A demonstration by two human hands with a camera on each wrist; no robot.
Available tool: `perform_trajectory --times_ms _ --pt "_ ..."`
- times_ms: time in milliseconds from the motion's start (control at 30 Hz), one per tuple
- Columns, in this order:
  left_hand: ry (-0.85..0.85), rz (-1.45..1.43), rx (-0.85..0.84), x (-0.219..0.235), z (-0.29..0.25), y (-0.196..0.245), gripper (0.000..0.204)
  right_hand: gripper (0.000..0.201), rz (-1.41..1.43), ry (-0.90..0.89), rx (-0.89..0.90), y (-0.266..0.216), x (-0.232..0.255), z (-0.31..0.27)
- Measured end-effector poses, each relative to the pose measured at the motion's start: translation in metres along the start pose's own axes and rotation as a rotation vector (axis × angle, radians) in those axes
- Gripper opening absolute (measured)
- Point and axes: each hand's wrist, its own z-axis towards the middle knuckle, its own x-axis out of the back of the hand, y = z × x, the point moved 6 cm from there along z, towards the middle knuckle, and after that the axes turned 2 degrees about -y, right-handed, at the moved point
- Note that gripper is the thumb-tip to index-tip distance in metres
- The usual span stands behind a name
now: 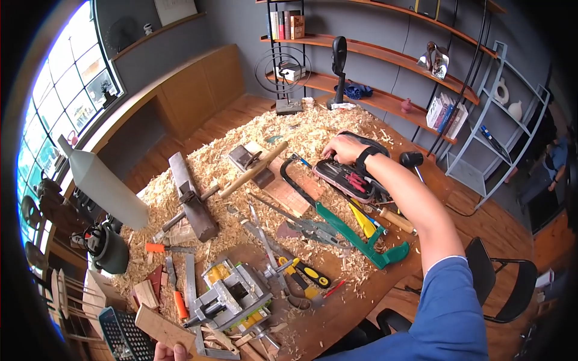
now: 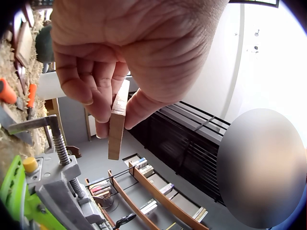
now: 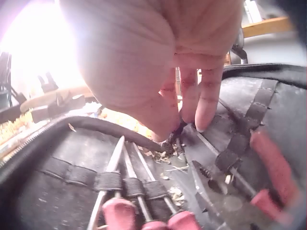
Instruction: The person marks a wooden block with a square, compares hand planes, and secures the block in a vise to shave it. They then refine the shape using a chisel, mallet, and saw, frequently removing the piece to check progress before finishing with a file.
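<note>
At the bottom left of the head view, my left hand [image 1: 171,354] pinches a small flat wooden board [image 1: 161,329] between thumb and fingers. Seen edge-on in the left wrist view, the board [image 2: 116,132] points away from the palm. My right hand [image 1: 346,148] reaches down into an unzipped black tool case [image 3: 57,184]. Thin metal tools with red handles [image 3: 120,213] sit in its elastic loops. The right fingertips [image 3: 200,125] are bent down at the case's fold, beside a thin shaft; I cannot tell whether they pinch anything.
A vise [image 1: 232,295] stands near the front edge. Wood shavings cover much of the table, with a green hacksaw [image 1: 343,225], a wooden plane [image 1: 195,210], a mallet [image 1: 253,170] and orange-handled chisels [image 1: 180,305]. A tall pale bottle [image 1: 108,186] stands left.
</note>
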Motion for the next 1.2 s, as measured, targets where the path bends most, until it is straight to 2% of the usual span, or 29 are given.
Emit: perform_trajectory --times_ms 100,167,200,333,433,500,600,700,867,1000,1200 --pt "0.005 0.006 -0.012 0.001 -0.001 0.001 0.018 0.039 -0.007 -0.017 0.031 -0.003 -0.006 0.019" --pt "0.007 0.018 -0.009 0.006 -0.001 -0.003 0.017 0.037 -0.078 -0.156 -0.001 -0.002 -0.018 0.032" --pt "0.005 0.030 -0.002 0.008 -0.001 -0.004 0.016 0.029 -0.090 -0.112 0.013 -0.002 -0.019 0.036" --pt "0.025 0.029 0.007 0.010 -0.001 -0.006 0.016 0.020 -0.042 -0.108 0.025 0.003 -0.034 0.051" --pt "0.012 0.053 -0.003 0.012 -0.001 -0.007 0.015 0.019 -0.059 -0.155 0.010 0.009 -0.040 0.060" --pt "0.017 0.026 -0.002 0.010 -0.002 -0.002 0.016 0.023 0.056 -0.203 0.000 -0.005 -0.022 0.051" --pt "0.021 0.018 -0.010 0.011 0.000 -0.005 0.017 0.024 0.125 -0.199 0.065 -0.007 -0.016 0.044" --pt "0.026 0.018 0.002 0.012 0.002 -0.009 0.020 0.024 0.020 -0.204 0.086 -0.001 -0.022 0.046" --pt "0.020 0.018 -0.016 0.009 0.001 -0.009 0.025 0.022 0.002 -0.084 0.128 0.002 -0.023 0.047" --pt "0.010 0.034 -0.029 0.009 0.002 -0.009 0.026 0.015 0.047 -0.026 0.099 0.008 -0.023 0.045" --pt "0.038 0.007 0.018 0.003 0.000 -0.004 0.026 0.016 0.106 -0.015 0.099 0.004 -0.021 0.034"
